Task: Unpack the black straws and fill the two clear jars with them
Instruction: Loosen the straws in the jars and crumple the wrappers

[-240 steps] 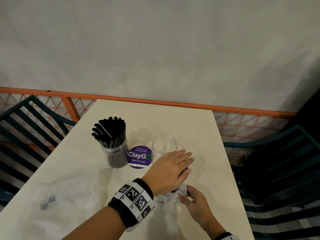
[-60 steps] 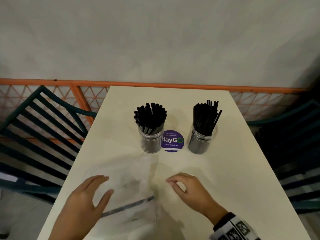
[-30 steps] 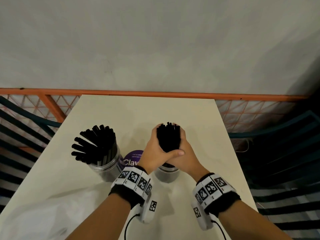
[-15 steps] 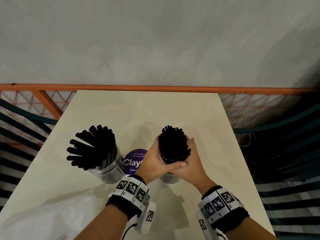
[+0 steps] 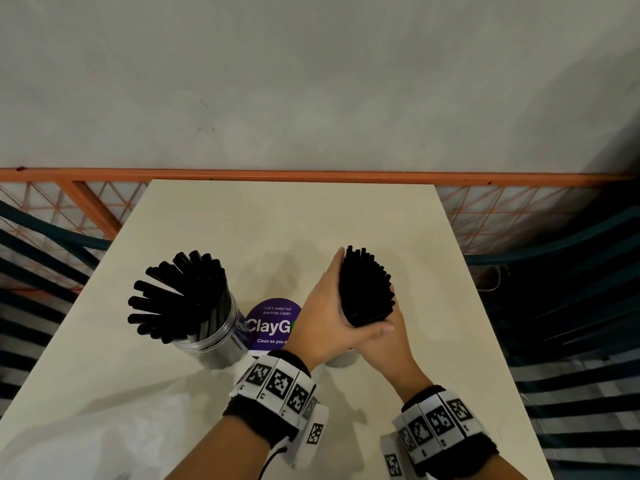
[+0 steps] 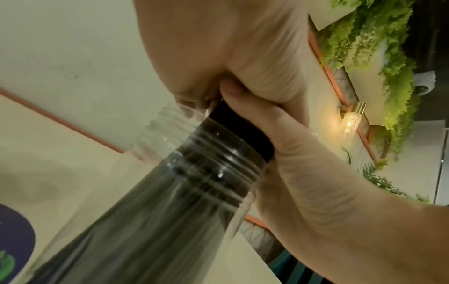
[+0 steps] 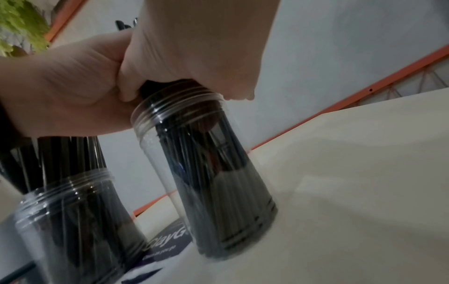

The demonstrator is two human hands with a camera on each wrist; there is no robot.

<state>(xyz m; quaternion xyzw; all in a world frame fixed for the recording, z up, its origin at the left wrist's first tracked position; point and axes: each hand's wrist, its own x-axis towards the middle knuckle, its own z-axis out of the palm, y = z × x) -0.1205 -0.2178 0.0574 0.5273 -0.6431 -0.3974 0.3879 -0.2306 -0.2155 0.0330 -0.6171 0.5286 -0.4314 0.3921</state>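
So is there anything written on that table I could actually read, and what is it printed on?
"Let's keep our pantries clean": top of the round purple sticker on the table.
"ClayG": the sticker's big white word, cut off by the left hand.
"Clean as you": its bottom line, also cut off.
Wristband markers: black-and-white codes, no readable words.
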